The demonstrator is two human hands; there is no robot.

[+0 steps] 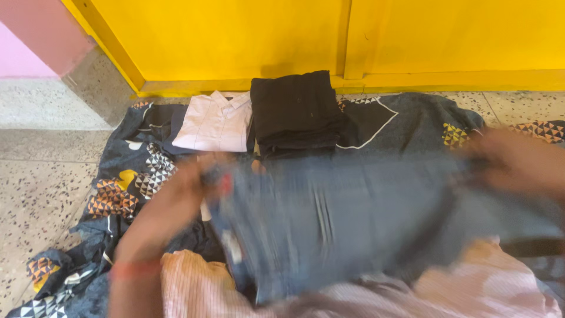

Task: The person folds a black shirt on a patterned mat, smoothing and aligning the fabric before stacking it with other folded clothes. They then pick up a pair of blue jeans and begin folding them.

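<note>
Yellow painted wall panels (pixel 235 35) fill the upper part of the view, meeting a speckled terrazzo floor (pixel 35 176). Spread over the floor lies a dark blue bedsheet (pixel 412 123) printed with orange, white and black triangle patches. Across the middle of the sheet stretches a pair of blue-grey jeans (pixel 329 218), blurred by motion and held up between both hands. Left hand (pixel 188 182) grips the jeans at their left end, fingers closed on the cloth; a red band circles that wrist. Right hand (pixel 518 162) is strongly blurred at the jeans' right end; it appears to hold the fabric, though its fingers cannot be made out. Beneath the jeans, at the lower edge, lies pink striped cloth (pixel 194 282). Behind the jeans, near the wall, rests a stack of folded black garments (pixel 294 112). Just beside it to the left, touching its edge, lies a folded pale pink shirt (pixel 218 123) with its collar toward the wall.
</note>
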